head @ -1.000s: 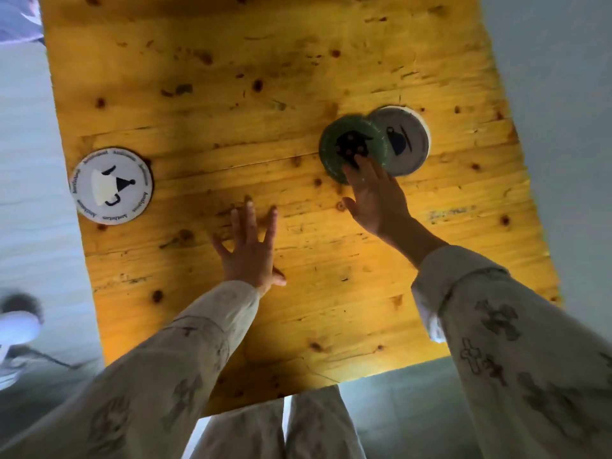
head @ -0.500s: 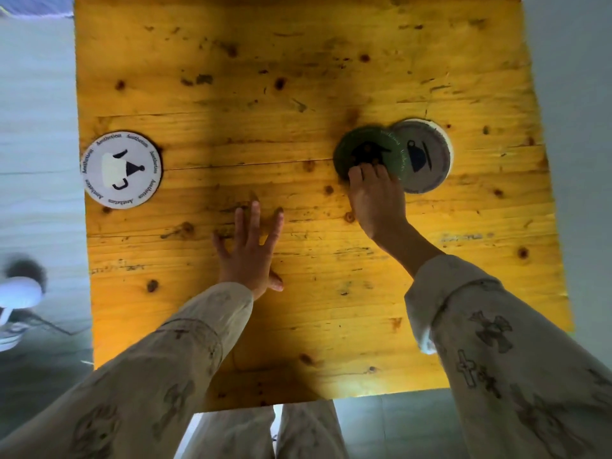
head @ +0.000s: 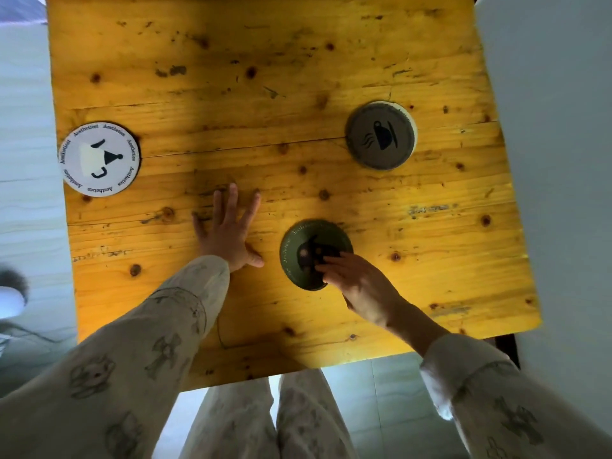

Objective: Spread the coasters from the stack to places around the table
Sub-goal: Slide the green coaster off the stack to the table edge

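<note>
A dark green coaster lies flat near the table's front middle. The fingertips of my right hand press on its right half and hide part of it. A grey coaster with a cup print sits at the right, with a paler rim of another coaster showing under it. A white coaster with black lettering lies at the left edge. My left hand rests flat on the wood with fingers spread, just left of the green coaster and holding nothing.
The yellow wooden table has bare knotty planks across its far half. Its front edge runs just above my legs. Grey floor lies on both sides, and a white object sits on the floor at the left.
My right hand has slid the green coaster off the grey stack, toward me and to the left. The left hand has stayed flat in place.
</note>
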Demonstrator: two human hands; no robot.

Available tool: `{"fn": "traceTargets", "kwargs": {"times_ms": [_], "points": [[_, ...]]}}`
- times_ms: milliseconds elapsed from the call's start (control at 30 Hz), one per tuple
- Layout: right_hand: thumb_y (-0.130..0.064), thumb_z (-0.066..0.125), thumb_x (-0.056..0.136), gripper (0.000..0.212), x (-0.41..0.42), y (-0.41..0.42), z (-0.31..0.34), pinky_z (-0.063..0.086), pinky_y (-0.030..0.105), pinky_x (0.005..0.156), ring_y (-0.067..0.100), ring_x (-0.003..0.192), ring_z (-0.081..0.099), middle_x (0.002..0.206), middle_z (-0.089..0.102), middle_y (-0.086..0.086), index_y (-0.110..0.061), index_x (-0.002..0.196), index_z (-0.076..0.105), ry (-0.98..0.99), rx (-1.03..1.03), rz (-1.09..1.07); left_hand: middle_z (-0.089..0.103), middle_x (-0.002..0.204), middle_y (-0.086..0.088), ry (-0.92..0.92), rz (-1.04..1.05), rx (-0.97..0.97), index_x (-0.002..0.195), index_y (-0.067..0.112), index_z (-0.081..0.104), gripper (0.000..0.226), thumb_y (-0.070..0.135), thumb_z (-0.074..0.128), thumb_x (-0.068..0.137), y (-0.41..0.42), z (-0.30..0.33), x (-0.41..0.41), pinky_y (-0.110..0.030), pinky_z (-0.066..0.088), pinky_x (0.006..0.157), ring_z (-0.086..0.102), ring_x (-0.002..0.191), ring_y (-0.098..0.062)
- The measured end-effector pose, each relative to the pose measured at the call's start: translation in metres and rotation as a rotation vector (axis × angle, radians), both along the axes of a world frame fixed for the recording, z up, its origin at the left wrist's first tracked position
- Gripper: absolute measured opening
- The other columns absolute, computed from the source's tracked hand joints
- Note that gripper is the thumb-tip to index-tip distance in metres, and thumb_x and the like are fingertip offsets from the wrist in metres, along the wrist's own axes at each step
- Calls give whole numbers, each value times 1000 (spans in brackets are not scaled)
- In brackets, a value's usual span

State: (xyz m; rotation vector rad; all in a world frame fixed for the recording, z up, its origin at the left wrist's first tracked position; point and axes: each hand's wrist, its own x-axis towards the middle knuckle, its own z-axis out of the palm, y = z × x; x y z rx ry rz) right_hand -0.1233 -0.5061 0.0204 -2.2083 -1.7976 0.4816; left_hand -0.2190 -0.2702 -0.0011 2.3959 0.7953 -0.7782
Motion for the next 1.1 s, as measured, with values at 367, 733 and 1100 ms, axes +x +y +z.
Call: {"fn": "traceTargets", "kwargs": {"times_ms": [367, 733, 1100], "points": [[1, 55, 86, 22, -38, -29, -2, 55, 36, 76, 34, 93, 64, 105, 67, 20, -3, 106, 64, 178, 62, -898, 20, 152, -11, -356, 20, -47, 141, 25, 18, 70, 9, 53, 84, -35, 15, 12, -57, 19, 112, 15, 140, -31], [-27, 40, 94, 37, -35, -1, 14, 44, 38, 68, 22, 67, 50, 65, 54, 9, -15, 62, 52, 1186, -24, -1526, 41, 138, -12, -428, -81, -23, 137, 15, 30, 66, -4, 52, 77, -94, 7, 16, -46, 32, 105, 30, 129, -31], [-28, 37, 96, 44, -45, 2, 12, 50, 51, 76, 42, 81, 60, 87, 65, 30, 9, 88, 59, 877, -88, -1210, 53, 127, -14, -273, 487, -355, 128, 11, 43, 43, 1, 46, 87, -111, 18, -56, -24, 48, 73, 53, 108, -26]]}}
